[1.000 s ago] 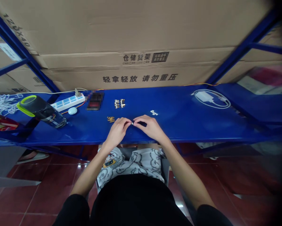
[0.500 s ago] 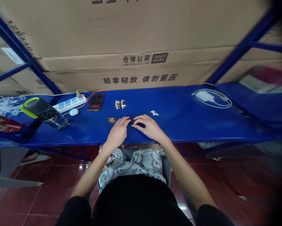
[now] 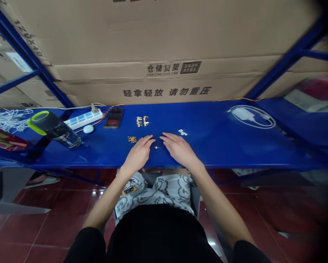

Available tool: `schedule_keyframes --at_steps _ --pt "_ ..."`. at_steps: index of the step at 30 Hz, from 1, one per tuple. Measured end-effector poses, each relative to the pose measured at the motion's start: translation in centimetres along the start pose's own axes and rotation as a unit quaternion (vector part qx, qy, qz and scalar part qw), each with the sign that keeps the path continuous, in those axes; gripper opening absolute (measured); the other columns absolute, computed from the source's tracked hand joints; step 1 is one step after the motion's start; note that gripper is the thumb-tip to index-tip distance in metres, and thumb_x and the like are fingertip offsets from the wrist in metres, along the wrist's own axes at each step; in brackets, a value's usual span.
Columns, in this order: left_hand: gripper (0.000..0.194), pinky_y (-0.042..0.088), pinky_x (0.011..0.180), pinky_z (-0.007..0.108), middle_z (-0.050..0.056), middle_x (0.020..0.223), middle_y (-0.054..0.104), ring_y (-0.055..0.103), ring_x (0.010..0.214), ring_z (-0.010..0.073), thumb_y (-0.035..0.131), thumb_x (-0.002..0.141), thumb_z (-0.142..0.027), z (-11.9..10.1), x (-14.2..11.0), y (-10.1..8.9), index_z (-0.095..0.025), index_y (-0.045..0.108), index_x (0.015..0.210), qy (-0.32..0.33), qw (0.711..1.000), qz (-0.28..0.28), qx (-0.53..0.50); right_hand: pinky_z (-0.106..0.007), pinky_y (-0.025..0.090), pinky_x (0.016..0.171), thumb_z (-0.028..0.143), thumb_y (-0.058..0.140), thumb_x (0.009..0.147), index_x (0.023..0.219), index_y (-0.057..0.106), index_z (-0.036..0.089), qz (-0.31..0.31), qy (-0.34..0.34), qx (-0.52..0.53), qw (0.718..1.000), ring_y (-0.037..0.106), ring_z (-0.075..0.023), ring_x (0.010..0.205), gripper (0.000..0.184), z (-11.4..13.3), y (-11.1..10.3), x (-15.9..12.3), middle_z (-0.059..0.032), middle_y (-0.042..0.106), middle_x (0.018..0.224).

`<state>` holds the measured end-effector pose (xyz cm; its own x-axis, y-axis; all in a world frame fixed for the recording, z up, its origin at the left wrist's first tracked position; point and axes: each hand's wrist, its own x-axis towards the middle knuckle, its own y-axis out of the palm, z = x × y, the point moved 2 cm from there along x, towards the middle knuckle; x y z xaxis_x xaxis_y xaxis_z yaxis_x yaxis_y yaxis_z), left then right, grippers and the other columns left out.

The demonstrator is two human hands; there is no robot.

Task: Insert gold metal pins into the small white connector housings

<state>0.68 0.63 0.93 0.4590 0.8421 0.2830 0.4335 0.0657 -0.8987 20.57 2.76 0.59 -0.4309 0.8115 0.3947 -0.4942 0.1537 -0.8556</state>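
Note:
Between my two hands a small thin brass-coloured piece with a white part on it (image 3: 157, 147) lies on the blue tabletop. My left hand (image 3: 139, 151) rests at its left, fingers stretched out and holding nothing. On the other side my right hand (image 3: 178, 149) is open too, fingers extended, apart from the piece. A little pile of brass-coloured pieces (image 3: 132, 139) is beside my left fingers. Farther back stand two short rows of brass-and-white pieces (image 3: 142, 121). Several small white pieces (image 3: 183, 132) lie just beyond my right hand.
At the left are a dark bottle with a green rim (image 3: 55, 129), a power strip (image 3: 84, 118), a round pale object (image 3: 88, 129) and a blurred-out dark item (image 3: 114, 118). A white charger with coiled cable (image 3: 246, 114) lies right. Large cardboard boxes (image 3: 164, 80) line the back.
My right hand has let go of the small brass-and-white piece and drawn away to the right, its fingers now apart. The left hand stays almost where it was.

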Motion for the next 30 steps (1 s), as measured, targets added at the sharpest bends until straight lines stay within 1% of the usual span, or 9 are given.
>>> schedule_keyframes --at_steps 2,4,7,12,17,20,30 --pt "0.05 0.033 0.125 0.046 0.015 0.159 0.043 0.039 0.149 0.0253 0.034 0.098 -0.004 0.04 -0.02 0.12 -0.012 0.051 0.144 -0.003 1.0 0.003 0.001 -0.055 0.046 0.111 0.022 0.038 0.104 0.135 0.065 0.017 0.015 -0.004 -0.023 1.0 0.054 -0.0328 0.137 0.042 -0.07 0.34 -0.2 -0.015 0.06 0.146" --pt "0.05 0.033 0.125 0.048 0.016 0.159 0.042 0.037 0.151 0.026 0.034 0.098 -0.005 0.11 0.02 0.25 -0.011 0.049 0.145 -0.006 1.0 0.009 0.006 -0.054 0.045 0.112 0.022 0.037 0.104 0.136 0.064 0.017 0.017 -0.003 -0.029 0.999 0.055 -0.0318 0.137 0.042 -0.06 0.47 -0.25 -0.0146 0.06 0.146" --pt "0.05 0.032 0.124 0.048 0.016 0.158 0.044 0.038 0.15 0.0265 0.034 0.098 -0.006 0.23 0.13 0.39 -0.011 0.05 0.146 -0.005 1.0 0.017 0.012 -0.053 0.045 0.112 0.023 0.037 0.104 0.135 0.065 0.017 0.014 -0.002 -0.03 0.999 0.056 -0.0314 0.135 0.042 -0.01 0.44 -0.15 -0.0142 0.061 0.144" --pt "0.049 0.034 0.123 0.047 0.015 0.157 0.046 0.04 0.149 0.0279 0.035 0.098 -0.007 0.45 0.21 0.5 -0.009 0.051 0.145 0.0 1.0 0.014 0.02 -0.051 0.045 0.111 0.021 0.039 0.103 0.133 0.066 0.015 0.011 -0.005 -0.037 0.999 0.056 -0.0308 0.133 0.041 0.04 0.36 -0.02 -0.0148 0.062 0.143" --pt "0.049 0.035 0.123 0.046 0.014 0.156 0.048 0.041 0.148 0.0265 0.036 0.099 -0.008 0.65 0.23 0.63 -0.011 0.052 0.145 0.008 1.0 0.006 0.029 -0.048 0.045 0.111 0.022 0.038 0.104 0.133 0.065 0.014 0.017 -0.005 -0.06 0.998 0.056 -0.0291 0.134 0.04 0.13 0.38 -0.02 -0.0136 0.062 0.143" --pt "0.048 0.034 0.123 0.045 0.013 0.156 0.048 0.042 0.147 0.0267 0.036 0.099 -0.008 0.65 0.26 0.62 -0.01 0.052 0.145 0.006 0.999 0.007 0.034 -0.047 0.045 0.111 0.022 0.037 0.105 0.133 0.065 0.014 0.013 -0.011 -0.07 0.997 0.056 -0.0288 0.133 0.04 0.15 0.37 -0.04 -0.0133 0.062 0.143" --pt "0.048 0.033 0.124 0.046 0.012 0.157 0.047 0.04 0.148 0.027 0.037 0.099 -0.008 0.53 0.34 0.48 -0.01 0.052 0.145 -0.003 0.999 0.018 0.027 -0.047 0.047 0.109 0.022 0.038 0.105 0.132 0.066 0.015 0.004 -0.014 -0.068 0.998 0.057 -0.0288 0.131 0.04 0.08 0.44 0.0 -0.0136 0.063 0.141"
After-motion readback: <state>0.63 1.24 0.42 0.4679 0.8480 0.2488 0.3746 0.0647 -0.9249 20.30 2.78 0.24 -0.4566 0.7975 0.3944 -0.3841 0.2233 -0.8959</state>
